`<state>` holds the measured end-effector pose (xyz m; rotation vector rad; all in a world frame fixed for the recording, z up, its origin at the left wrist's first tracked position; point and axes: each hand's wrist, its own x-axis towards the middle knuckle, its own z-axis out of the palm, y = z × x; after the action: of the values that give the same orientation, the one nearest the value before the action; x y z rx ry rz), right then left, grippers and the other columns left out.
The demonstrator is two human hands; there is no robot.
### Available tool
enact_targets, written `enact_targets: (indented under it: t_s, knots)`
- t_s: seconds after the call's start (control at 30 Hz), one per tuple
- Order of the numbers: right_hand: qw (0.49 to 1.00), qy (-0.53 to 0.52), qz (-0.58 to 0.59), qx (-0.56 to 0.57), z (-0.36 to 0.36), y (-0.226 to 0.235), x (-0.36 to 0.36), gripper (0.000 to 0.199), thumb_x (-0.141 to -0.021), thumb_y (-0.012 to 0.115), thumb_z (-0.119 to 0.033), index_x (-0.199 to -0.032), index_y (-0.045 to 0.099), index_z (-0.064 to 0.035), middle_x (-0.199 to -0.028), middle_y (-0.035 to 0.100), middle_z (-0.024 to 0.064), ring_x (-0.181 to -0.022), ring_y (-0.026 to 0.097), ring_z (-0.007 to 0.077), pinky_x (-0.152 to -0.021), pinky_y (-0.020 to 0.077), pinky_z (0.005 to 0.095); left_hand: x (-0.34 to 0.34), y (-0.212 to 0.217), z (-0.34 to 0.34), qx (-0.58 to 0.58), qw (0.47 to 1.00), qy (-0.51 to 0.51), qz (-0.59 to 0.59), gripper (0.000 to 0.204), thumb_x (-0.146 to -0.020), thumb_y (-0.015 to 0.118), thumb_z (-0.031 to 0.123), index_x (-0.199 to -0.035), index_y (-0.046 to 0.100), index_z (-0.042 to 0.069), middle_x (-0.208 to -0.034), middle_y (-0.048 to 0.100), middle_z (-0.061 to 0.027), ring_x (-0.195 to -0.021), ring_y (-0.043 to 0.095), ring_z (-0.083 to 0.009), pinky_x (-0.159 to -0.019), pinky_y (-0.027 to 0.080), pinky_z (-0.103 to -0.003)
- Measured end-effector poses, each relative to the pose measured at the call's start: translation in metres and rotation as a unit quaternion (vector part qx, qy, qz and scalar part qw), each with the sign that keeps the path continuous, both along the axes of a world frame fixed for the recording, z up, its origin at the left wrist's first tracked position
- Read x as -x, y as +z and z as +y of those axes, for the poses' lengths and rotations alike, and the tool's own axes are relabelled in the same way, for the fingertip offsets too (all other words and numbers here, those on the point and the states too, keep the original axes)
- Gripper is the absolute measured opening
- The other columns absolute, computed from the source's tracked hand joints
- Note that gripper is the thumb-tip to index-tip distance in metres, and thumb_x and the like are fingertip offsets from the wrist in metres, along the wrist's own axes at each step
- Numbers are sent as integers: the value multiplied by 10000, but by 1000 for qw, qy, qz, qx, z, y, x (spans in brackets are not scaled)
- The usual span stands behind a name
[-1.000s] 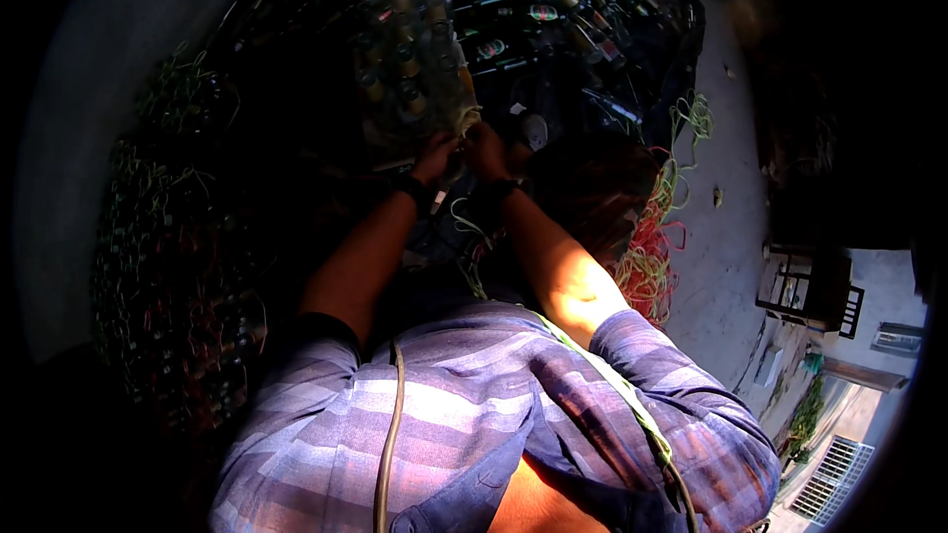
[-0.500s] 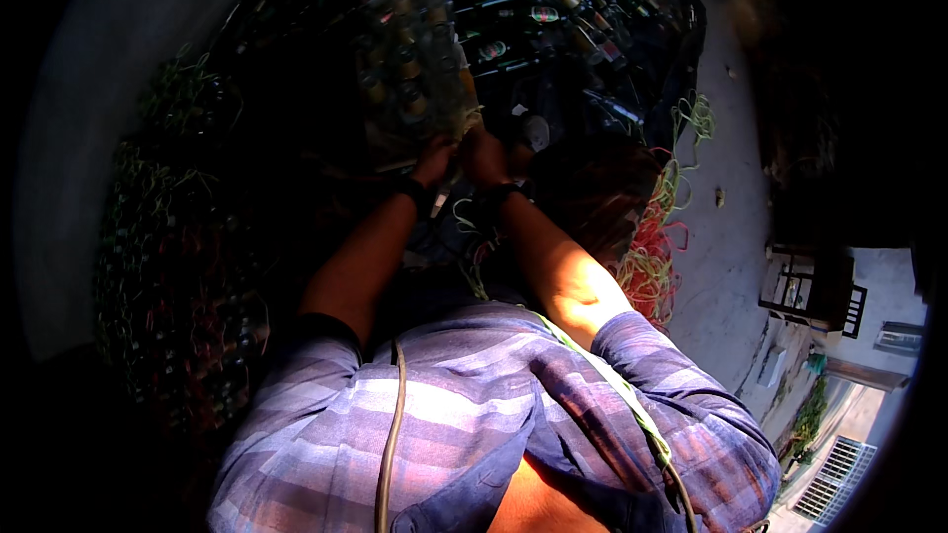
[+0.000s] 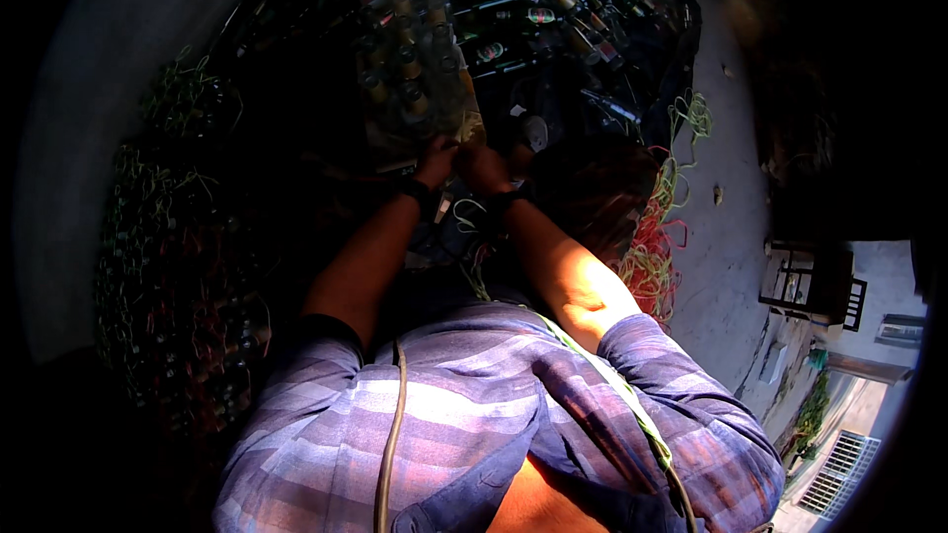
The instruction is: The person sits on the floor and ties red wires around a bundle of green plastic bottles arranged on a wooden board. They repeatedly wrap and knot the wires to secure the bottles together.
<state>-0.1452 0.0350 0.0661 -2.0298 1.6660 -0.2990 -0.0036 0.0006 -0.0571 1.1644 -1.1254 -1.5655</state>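
Both my hands meet at the lower edge of a bundle of glass bottles (image 3: 415, 79) standing packed together in front of me. My left hand (image 3: 434, 163) and my right hand (image 3: 484, 166) touch each other, fingers closed on the bundle's near edge. What exactly the fingers pinch is hidden in shadow. A thin green string (image 3: 466, 217) loops down below my wrists. Each wrist wears a dark band.
A dark sheet with a heap of loose bottles (image 3: 563, 10) lies behind the bundle. Green string (image 3: 691, 118) and red-orange string (image 3: 647, 257) lie tangled on the concrete at right. More bottles netted in green string (image 3: 168, 266) are piled at left. A building (image 3: 820, 286) stands far right.
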Motion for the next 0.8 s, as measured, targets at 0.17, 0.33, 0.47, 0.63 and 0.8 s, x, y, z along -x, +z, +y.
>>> enact_targets:
  t_s: [0.17,0.33,0.47,0.63,0.8]
  knots:
    - [997,44,-43,49,5,-13,11,196,-952,601,-217,-1042,729,-99,-1062,742,176,-990,707,398,-847,572,485,1,3,-1,6,999,-13,-33,240,-985,652,156,-1184,659,22,-1113,701,-85,-1036,642,-179,-912,524,-348]
    - [988,36,-149,30,4,-32,13,205,-926,646,-182,-1081,749,-97,-1055,746,174,-995,720,367,-862,565,438,-1,-4,-4,-58,998,-16,-13,275,-974,672,161,-1213,654,28,-1146,699,-87,-1030,647,-186,-906,532,-349]
    - [986,16,-167,-14,1,-46,13,212,-913,661,-182,-1061,751,-59,-1045,749,175,-984,729,341,-852,562,424,-5,-7,-1,-20,999,-22,-35,291,-958,681,150,-1221,651,30,-1130,695,-97,-1034,652,-191,-904,537,-356]
    - [987,-129,-92,-17,-19,-52,20,253,-915,654,-175,-1056,720,25,-1061,742,210,-995,726,328,-859,559,435,-2,17,11,12,996,-35,-86,312,-927,683,140,-1221,642,43,-1065,695,-129,-930,677,-232,-813,556,-381]
    - [930,-239,-260,101,-35,-43,23,284,-924,632,-147,-1132,704,33,-1113,741,215,-1047,720,334,-909,553,425,-9,30,24,-28,996,-43,-78,328,-929,628,120,-1248,616,44,-1004,696,-131,-782,690,-234,-698,560,-393]
